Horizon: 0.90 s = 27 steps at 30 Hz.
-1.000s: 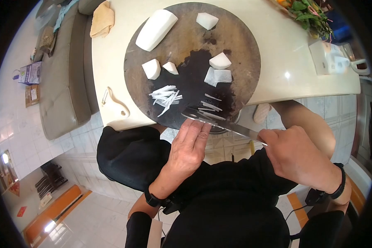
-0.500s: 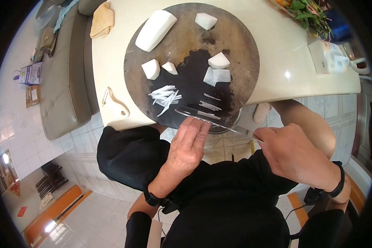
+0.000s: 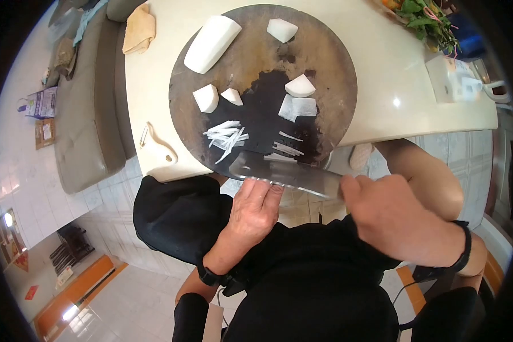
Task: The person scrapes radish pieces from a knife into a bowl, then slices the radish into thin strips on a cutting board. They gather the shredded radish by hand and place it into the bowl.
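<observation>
Near the front edge of a round, dark-stained cutting board, my right hand is wrapped round the handle of a wide-bladed knife. The blade points left, its broad side showing. My left hand has its fingers pressed together against the blade's near edge; whatever lies under the fingertips is hidden. Just beyond the blade lie thin white strips, and a pile of white shreds is farther left. White slices touch a white chunk.
On the board are a large peeled white piece and white chunks. A peeler lies left on the table, with a folded cloth behind it. Leafy greens and a white box are at right.
The knife blade has tilted so more of its broad side shows, and its handle end has come slightly nearer and left with my right hand. My left hand has moved slightly.
</observation>
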Tool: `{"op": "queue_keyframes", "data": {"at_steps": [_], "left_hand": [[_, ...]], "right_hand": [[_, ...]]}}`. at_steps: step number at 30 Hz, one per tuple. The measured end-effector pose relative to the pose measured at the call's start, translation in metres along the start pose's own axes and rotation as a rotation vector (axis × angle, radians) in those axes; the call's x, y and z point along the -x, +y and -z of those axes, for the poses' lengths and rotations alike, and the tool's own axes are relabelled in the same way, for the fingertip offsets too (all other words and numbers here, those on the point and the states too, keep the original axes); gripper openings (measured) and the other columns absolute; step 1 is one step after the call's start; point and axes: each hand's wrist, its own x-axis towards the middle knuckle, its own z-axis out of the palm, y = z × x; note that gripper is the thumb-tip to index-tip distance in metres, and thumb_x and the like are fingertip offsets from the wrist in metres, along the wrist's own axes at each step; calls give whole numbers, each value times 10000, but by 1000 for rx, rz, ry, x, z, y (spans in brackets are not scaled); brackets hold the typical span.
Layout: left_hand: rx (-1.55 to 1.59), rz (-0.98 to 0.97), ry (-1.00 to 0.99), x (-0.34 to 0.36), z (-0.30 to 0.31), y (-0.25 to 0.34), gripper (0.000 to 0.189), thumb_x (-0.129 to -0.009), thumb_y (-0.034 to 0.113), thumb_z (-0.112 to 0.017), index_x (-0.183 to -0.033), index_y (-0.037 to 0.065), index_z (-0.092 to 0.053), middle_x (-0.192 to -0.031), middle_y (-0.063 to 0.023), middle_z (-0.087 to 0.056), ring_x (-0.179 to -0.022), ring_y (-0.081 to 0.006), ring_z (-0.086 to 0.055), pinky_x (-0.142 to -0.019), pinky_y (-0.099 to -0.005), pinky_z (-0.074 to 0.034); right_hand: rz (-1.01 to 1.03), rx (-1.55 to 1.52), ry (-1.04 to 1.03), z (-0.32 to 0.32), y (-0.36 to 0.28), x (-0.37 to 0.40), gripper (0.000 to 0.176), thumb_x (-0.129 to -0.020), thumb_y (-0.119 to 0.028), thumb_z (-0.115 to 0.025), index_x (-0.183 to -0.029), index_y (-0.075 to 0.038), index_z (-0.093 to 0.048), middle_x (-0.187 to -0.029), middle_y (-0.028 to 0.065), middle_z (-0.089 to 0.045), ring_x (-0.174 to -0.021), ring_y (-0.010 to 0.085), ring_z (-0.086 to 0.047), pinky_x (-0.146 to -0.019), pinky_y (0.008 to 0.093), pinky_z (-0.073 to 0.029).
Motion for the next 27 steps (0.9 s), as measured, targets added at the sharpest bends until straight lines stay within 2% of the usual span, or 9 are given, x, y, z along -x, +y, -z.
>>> {"op": "queue_keyframes", "data": {"at_steps": [3, 5, 7, 11, 14, 16, 17, 19, 27], "left_hand": [[20, 49, -33, 1, 2, 1, 303, -674, -114, -657, -977, -109, -649, -1002, -175, -603, -882, -342, -601, -742, -396, -524], [106, 73, 80, -7, 1, -2, 299, -686, -119, -674, -984, -93, -654, -992, -171, -608, -891, -342, -604, -754, -395, -523], [143, 119, 132, -16, 4, -5, 273, -704, -135, -666, -970, -72, -666, -1014, -172, -613, -893, -339, -610, -772, -393, -516], [141, 197, 156, -33, 12, -12, 264, -746, -100, -696, -1000, -33, -676, -1065, -148, -621, -956, -321, -609, -821, -383, -499], [107, 192, 92, -45, 19, -14, 290, -740, -48, -727, -1023, -22, -666, -1081, -146, -611, -1027, -333, -578, -876, -400, -475], [70, 70, -50, -52, 23, -16, 327, -714, -30, -730, -1035, -16, -668, -1121, -135, -600, -1085, -325, -541, -916, -416, -446], [73, 38, -103, -53, 21, -19, 311, -736, -7, -718, -1042, -8, -669, -1132, -130, -601, -1110, -322, -520, -949, -419, -418], [75, 7, -96, -57, 21, -20, 300, -739, -4, -711, -1036, -7, -671, -1111, -124, -607, -1083, -314, -533, -925, -410, -426], [-53, -17, 86, -41, 8, -15, 243, -726, -29, -709, -960, 28, -676, -919, -74, -612, -872, -259, -585, -774, -371, -427]], "right_hand": [[9, 11, 27, -10, -4, -1, 170, -721, -1, -618, -855, 59, -532, -703, 204, -604, -626, 357, -640, -532, 413, -507], [-26, -22, 39, -11, 0, 0, 168, -727, -3, -615, -859, 57, -530, -678, 208, -591, -632, 367, -634, -534, 420, -502], [-71, -269, 67, -7, 8, 3, 116, -795, -33, -606, -845, 45, -536, -645, 213, -566, -619, 392, -605, -535, 436, -474], [-108, -416, 217, 4, 15, 11, 123, -868, -82, -587, -841, 30, -544, -623, 223, -546, -587, 424, -552, -534, 441, -441], [-114, -579, 197, 9, 21, 15, 151, -906, -113, -563, -850, 26, -544, -608, 181, -548, -512, 338, -539, -519, 404, -420], [-268, -899, 31, 15, 22, 17, 145, -914, -109, -535, -846, 17, -549, -582, 102, -541, -467, 192, -515, -473, 332, -413], [-267, -894, 37, 17, 21, 19, 145, -914, -109, -535, -846, 17, -549, -582, 102, -541, -467, 192, -515, -473, 332, -413], [-328, -1024, 49, 21, 19, 21, 173, -929, -118, -511, -819, 11, -546, -585, 29, -533, -466, 86, -488, -436, 258, -397], [-256, -1028, 90, 12, 22, 20, 168, -936, -128, -516, -840, 9, -537, -572, 11, -528, -433, 75, -470, -415, 235, -392]]}}
